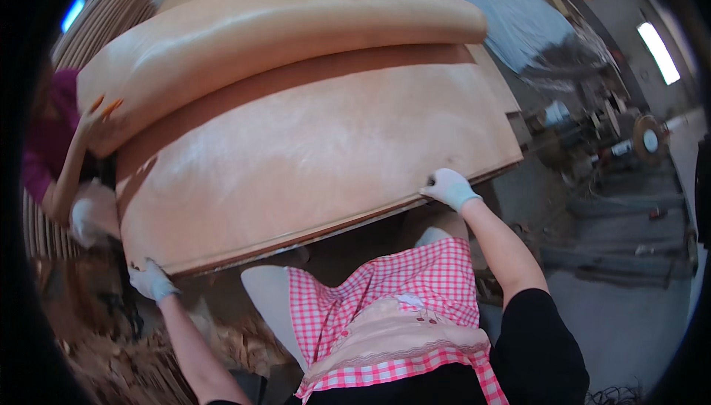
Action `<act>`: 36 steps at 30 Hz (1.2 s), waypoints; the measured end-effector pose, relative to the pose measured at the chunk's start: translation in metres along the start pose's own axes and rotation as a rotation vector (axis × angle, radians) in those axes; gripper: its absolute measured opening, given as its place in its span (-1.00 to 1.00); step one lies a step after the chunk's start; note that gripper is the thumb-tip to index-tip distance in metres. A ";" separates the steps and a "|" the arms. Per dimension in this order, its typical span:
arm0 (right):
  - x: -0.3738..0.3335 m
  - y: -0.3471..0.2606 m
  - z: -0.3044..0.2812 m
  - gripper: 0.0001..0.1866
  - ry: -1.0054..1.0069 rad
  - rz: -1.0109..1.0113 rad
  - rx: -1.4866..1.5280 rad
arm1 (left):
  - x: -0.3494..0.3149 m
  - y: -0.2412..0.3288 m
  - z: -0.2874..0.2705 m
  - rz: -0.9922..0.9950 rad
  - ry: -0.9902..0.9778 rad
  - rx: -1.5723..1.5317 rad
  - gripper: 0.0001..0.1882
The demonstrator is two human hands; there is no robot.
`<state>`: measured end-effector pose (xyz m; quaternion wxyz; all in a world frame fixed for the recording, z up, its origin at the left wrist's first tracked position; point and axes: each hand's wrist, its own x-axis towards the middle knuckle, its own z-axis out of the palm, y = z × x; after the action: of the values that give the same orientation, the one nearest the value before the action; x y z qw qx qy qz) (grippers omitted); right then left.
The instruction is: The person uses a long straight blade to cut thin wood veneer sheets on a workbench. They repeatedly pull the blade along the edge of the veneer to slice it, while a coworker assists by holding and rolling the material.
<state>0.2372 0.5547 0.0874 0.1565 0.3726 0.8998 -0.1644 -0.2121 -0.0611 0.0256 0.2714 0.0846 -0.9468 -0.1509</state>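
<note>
A large, pale tan wood veneer sheet (318, 131) lies flat in front of me on a stack of sheets. My left hand (152, 280), in a white glove, grips its near left corner. Farther right, my right hand (449, 188), also gloved in white, has its fingers curled over the near edge. Across the far part, another veneer sheet (296, 24) is bent up into a long curved fold and shades the surface beneath it. A co-worker's hand (98, 120) with orange fingertips rests against the left end of that fold.
The co-worker, in a purple sleeve (44, 149), stands close at the left. Torn veneer scraps (126, 368) litter the lower left floor. At the right are machinery with a round wheel (649, 141) and dark metal frames (622, 212). Pale plastic sheeting (511, 16) covers something at the far right.
</note>
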 end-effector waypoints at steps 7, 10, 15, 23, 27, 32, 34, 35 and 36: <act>0.002 0.008 0.008 -0.52 -0.023 0.026 0.034 | -0.289 0.334 -0.064 0.928 -0.558 -0.419 0.03; -0.008 0.003 0.000 -0.56 -0.010 -0.053 0.084 | -0.339 0.377 -0.066 1.011 -0.821 -0.213 0.11; -0.012 0.136 -0.046 -0.68 -0.003 -0.098 0.209 | -0.324 0.374 -0.071 0.937 -0.901 -0.257 0.16; 0.003 0.345 -0.075 -0.71 0.153 0.353 0.124 | -0.322 0.369 -0.074 0.946 -0.898 -0.182 0.14; 0.006 0.381 -0.032 -0.66 0.390 0.605 0.362 | -0.327 0.377 -0.070 0.976 -0.887 -0.219 0.13; -0.013 0.311 -0.009 -0.67 0.915 0.602 0.691 | -0.336 0.357 -0.073 0.797 -0.769 -0.426 -0.22; -0.031 0.218 0.000 -0.69 0.833 0.253 0.812 | -0.351 0.353 -0.104 0.721 -0.929 -0.469 -0.49; -0.051 0.168 -0.001 -0.70 0.705 0.111 0.896 | -0.358 0.364 -0.127 0.749 -1.110 -0.500 -0.60; -0.067 0.127 0.013 -0.74 0.661 0.063 0.817 | -0.372 0.378 -0.146 0.952 -0.890 -0.728 -0.68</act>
<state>0.3755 0.5929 0.0800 -0.2888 0.4619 0.7522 -0.3709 0.1493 0.3493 0.0873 -0.0909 -0.4986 -0.7918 -0.3409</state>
